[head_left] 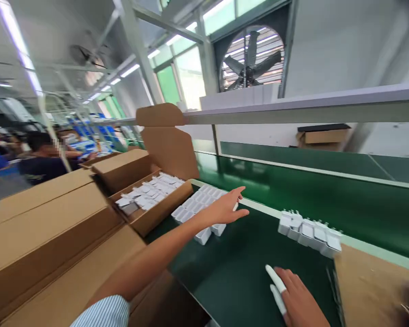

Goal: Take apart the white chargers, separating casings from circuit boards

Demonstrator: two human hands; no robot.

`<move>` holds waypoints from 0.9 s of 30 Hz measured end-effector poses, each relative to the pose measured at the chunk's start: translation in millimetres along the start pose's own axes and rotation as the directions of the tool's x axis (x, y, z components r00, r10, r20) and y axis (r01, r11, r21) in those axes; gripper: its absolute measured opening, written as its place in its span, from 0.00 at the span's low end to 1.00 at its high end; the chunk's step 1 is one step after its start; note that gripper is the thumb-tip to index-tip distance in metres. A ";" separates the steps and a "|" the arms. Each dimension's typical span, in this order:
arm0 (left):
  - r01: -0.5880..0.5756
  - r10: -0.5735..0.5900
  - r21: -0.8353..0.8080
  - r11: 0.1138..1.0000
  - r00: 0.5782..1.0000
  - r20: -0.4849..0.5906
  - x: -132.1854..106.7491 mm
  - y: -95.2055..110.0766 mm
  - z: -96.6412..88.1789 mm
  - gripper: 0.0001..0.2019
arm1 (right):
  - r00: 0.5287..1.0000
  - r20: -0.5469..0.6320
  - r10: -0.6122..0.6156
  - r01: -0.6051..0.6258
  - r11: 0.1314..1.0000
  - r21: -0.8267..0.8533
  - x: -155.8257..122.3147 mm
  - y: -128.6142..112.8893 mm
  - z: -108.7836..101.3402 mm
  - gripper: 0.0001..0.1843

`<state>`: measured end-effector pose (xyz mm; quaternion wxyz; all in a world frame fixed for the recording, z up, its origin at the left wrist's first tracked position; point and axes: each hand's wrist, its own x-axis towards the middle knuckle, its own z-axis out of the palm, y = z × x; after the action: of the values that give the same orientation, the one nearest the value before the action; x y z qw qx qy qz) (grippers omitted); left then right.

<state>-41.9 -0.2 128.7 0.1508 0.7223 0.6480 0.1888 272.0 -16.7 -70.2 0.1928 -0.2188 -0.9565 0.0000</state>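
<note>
In the middle of the frame, the left hand (pixel 225 209) is spread, thumb and forefinger well apart; it overlaps the white boxes (pixel 187 209), but I cannot tell whether it touches them. At lower right, the right hand (pixel 303 302) has two white-covered fingers extended, slightly apart, over the green table (pixel 238 268). Above it stands a white row of pieces (pixel 310 232).

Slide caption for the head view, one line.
Left hand by white boxes, right hand at the green table, open carton of white pieces at left.
</note>
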 end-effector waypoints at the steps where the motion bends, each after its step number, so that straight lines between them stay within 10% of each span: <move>1: -0.040 0.040 0.001 0.999 0.997 0.073 8.8 13.1 20.0 0.44 | 0.997 0.046 0.063 -0.061 0.998 -0.033 1.9 -7.2 -6.5 0.13; 6: -0.188 0.173 0.041 0.981 0.955 0.241 62.1 70.0 85.4 0.53 | 0.971 0.197 0.135 -0.135 0.991 -0.012 18.9 -25.4 -31.9 0.08; 14: -0.210 0.101 0.235 0.949 0.909 0.404 126.1 122.1 117.1 0.48 | 0.974 0.199 0.104 -0.106 0.994 -0.001 17.7 -24.0 -42.8 0.06; 22: -0.345 0.149 0.235 0.909 0.794 0.589 133.0 110.2 98.7 0.33 | 0.976 0.185 0.114 -0.122 0.992 0.034 14.7 -17.4 -26.5 0.06; 27: -0.425 0.257 0.113 0.898 0.716 0.649 111.2 96.7 79.3 0.35 | 0.996 -0.094 0.010 -0.007 0.999 0.038 -9.6 6.8 23.7 0.14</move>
<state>90.2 101.2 112.0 0.2233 0.8642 0.4350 -0.1187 274.1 -12.6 -96.2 0.2418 -0.2189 -0.9453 0.0087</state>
